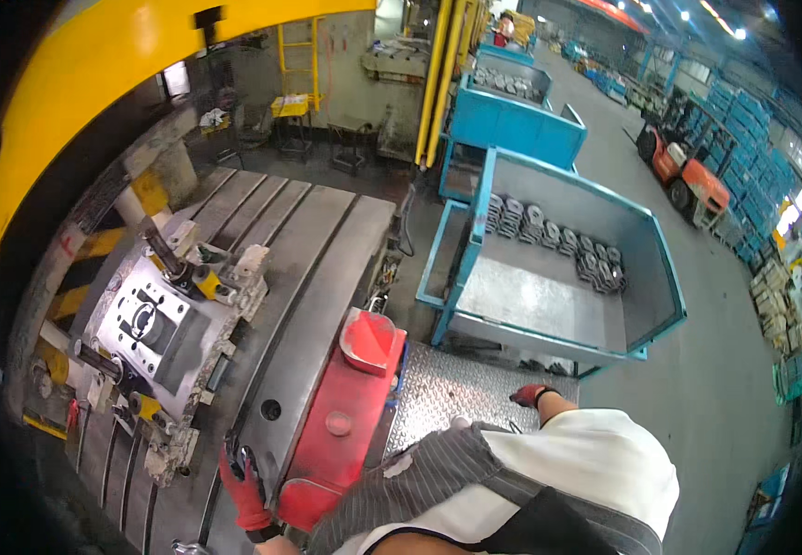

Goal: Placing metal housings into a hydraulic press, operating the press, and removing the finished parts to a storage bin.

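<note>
My left hand [245, 490], in a red glove with a dark wristband, is at the near edge of the grey slotted press bed [276, 370]. Its fingers are curled around something dark and small that I cannot make out. Farther left on the bed sits a metal die [146, 324] with a round opening, flanked by dark posts and yellow-marked clamps. Out to my right, my right hand [532, 396], also gloved in red, hangs above the tread-plate step, fingers loosely apart with nothing visible in them. A red box-like unit [331, 439] stands between my body and the bed.
A blue-framed metal bin [563, 328] ahead right holds rows of grey metal parts [558, 239]. Behind it stands another blue bin [516, 120]. Beneath me lies a tread-plate step [447, 388]. An orange forklift [683, 171] is farther right. Yellow posts [433, 92] rise beyond the bed.
</note>
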Demonstrator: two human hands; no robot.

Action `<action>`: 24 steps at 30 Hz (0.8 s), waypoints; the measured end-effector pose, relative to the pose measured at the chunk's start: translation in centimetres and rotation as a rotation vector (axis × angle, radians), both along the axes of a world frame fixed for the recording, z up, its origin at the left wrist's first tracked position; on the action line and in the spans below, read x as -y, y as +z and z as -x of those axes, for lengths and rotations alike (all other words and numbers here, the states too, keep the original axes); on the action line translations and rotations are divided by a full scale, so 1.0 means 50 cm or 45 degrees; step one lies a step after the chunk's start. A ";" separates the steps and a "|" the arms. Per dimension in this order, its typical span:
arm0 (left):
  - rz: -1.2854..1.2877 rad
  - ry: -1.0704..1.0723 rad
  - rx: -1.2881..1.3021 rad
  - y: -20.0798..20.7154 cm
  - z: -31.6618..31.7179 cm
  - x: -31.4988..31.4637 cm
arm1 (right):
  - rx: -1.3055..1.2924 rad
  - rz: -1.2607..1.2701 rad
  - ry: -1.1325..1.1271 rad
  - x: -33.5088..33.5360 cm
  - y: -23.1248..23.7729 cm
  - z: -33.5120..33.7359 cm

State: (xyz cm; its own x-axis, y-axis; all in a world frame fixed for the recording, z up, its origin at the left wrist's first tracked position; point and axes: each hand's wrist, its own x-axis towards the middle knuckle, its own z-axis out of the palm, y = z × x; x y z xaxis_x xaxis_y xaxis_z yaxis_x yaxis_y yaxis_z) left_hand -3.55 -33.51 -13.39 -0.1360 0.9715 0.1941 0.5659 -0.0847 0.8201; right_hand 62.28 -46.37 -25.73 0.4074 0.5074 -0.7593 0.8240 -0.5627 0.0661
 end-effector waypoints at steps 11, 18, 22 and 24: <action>-0.289 -0.237 -0.040 0.184 -0.409 -0.014 | -0.402 -0.634 0.270 -0.073 -0.145 -0.217; -0.113 -0.775 -0.170 0.228 -0.809 -0.095 | -0.264 -0.487 -0.118 0.121 -0.222 -0.423; -0.148 -0.953 -0.139 0.234 -0.943 -0.123 | -0.278 -0.242 -0.731 0.205 -0.073 -0.455; -0.069 -1.050 -0.071 0.244 -1.015 -0.159 | -0.270 -0.394 -0.929 0.285 -0.161 -0.478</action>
